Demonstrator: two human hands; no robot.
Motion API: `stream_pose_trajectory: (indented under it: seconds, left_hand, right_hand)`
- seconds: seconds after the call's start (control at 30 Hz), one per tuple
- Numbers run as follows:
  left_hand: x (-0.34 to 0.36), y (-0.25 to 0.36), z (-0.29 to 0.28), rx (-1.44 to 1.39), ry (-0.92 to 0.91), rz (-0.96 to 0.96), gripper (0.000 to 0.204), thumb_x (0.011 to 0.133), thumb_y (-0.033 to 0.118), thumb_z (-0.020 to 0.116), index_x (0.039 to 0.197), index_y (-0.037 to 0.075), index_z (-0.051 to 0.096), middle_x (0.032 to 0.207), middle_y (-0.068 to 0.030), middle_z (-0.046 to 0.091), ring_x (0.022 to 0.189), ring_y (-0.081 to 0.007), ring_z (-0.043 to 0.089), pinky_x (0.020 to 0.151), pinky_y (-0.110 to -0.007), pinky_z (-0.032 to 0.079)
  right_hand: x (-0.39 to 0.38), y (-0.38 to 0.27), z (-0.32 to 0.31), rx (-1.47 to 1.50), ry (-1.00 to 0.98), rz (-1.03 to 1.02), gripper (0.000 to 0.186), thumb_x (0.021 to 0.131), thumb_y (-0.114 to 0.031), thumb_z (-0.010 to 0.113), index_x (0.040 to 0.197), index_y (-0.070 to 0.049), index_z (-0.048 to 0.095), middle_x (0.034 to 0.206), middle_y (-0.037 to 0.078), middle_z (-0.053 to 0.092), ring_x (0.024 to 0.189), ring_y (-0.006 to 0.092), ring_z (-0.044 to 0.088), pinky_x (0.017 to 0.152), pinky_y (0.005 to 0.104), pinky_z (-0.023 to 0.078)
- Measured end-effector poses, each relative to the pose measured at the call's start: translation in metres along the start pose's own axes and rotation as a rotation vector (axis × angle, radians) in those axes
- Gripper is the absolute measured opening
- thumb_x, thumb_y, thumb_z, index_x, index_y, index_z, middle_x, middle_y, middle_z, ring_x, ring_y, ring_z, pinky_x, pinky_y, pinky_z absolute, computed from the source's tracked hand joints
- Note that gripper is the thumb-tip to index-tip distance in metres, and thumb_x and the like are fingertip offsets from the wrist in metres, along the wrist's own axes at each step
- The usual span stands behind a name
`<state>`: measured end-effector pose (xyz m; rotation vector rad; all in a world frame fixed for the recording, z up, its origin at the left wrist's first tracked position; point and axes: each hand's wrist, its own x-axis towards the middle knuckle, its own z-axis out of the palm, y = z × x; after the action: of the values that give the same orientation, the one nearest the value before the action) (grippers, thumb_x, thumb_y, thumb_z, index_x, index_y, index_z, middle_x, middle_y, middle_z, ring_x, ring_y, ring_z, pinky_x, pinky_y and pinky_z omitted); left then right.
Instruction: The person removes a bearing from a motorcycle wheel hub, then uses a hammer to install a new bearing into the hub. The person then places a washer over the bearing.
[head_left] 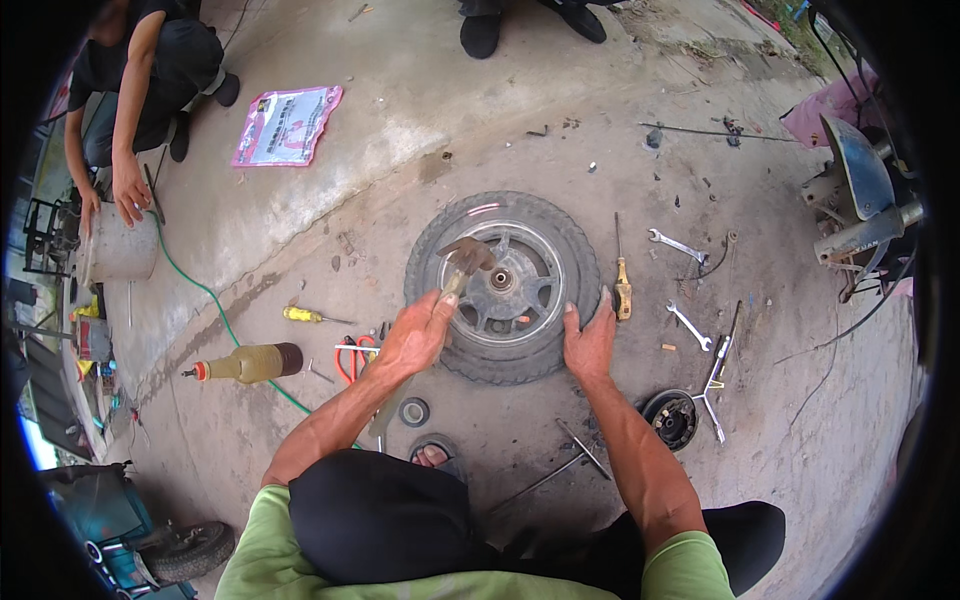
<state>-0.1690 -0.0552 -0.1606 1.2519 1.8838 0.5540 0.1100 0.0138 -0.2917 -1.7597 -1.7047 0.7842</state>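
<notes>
A wheel with a black tyre (pixel 575 245) and a grey spoked rim lies flat on the ground before me. My left hand (pixel 418 335) is closed round the handle of a hammer (pixel 467 254), whose rusty head is over the left part of the rim. Whether the head touches the rim I cannot tell. At the tyre's near right edge, my right hand (pixel 590 345) holds the wheel, thumb on the sidewall and fingers along the outer edge. Just right of the wheel lies a screwdriver with a yellow handle (pixel 624 290).
Two wrenches (pixel 678 245) (pixel 690 325), a round black drum part (pixel 671 418) and a three-armed wrench (pixel 708 405) lie at right. Left are a bottle (pixel 250 364), a yellow screwdriver (pixel 305 314), red-handled pliers (pixel 350 358), a tape roll (pixel 413 411) and a green hose (pixel 215 300). A person crouches beside a bucket (pixel 122 245).
</notes>
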Motion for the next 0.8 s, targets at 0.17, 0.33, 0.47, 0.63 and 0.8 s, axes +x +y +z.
stream_pose_trajectory:
  seconds: [0.17,0.33,0.47,0.63,0.8]
  left_hand:
    - [-0.015,0.033,-0.011,-0.067,0.036,0.094,0.05,0.11,0.047,0.043,0.104,-0.001,0.056,0.077,-0.0246,0.065,0.078,-0.0472,0.067,0.074,-0.054,0.05]
    - [0.006,0.009,0.004,0.178,-0.059,0.06,0.054,0.11,0.048,0.041,0.106,-0.003,0.057,0.084,-0.0308,0.065,0.085,-0.0538,0.062,0.077,-0.059,0.047]
    - [-0.001,0.017,-0.005,0.059,-0.042,0.103,0.053,0.11,0.049,0.041,0.101,0.0,0.058,0.077,-0.0187,0.061,0.073,-0.0345,0.062,0.07,-0.047,0.048]
    - [-0.033,0.013,-0.01,-0.101,-0.034,0.065,0.049,0.111,0.047,0.044,0.103,0.002,0.059,0.078,-0.0077,0.06,0.073,-0.0197,0.059,0.066,-0.038,0.047]
    - [-0.085,-0.037,0.006,-0.381,-0.193,-0.138,0.043,0.112,0.042,0.045,0.11,0.003,0.061,0.077,-0.0047,0.057,0.071,-0.0157,0.056,0.065,-0.034,0.047]
  right_hand:
    - [0.0,0.003,0.0,-0.013,0.015,-0.003,0.082,0.098,-0.038,0.067,0.157,0.006,0.03,0.144,0.035,0.048,0.135,0.0511,0.046,0.115,0.053,0.037]
    - [0.002,-0.009,-0.001,0.009,-0.019,0.004,0.082,0.098,-0.038,0.067,0.157,0.006,0.03,0.145,0.035,0.047,0.136,0.0506,0.045,0.116,0.0533,0.036]
    - [0.0,-0.002,-0.003,0.0,0.0,0.003,0.082,0.098,-0.038,0.067,0.157,0.006,0.031,0.145,0.035,0.048,0.136,0.0503,0.045,0.116,0.0533,0.036]
    - [0.0,-0.002,-0.004,-0.013,0.0,0.015,0.083,0.097,-0.038,0.068,0.157,0.006,0.031,0.144,0.035,0.049,0.136,0.0507,0.046,0.116,0.053,0.036]
    - [0.001,-0.003,-0.002,0.0,0.006,0.016,0.081,0.096,-0.037,0.07,0.154,0.006,0.035,0.145,0.034,0.049,0.136,0.0504,0.046,0.117,0.0525,0.036]
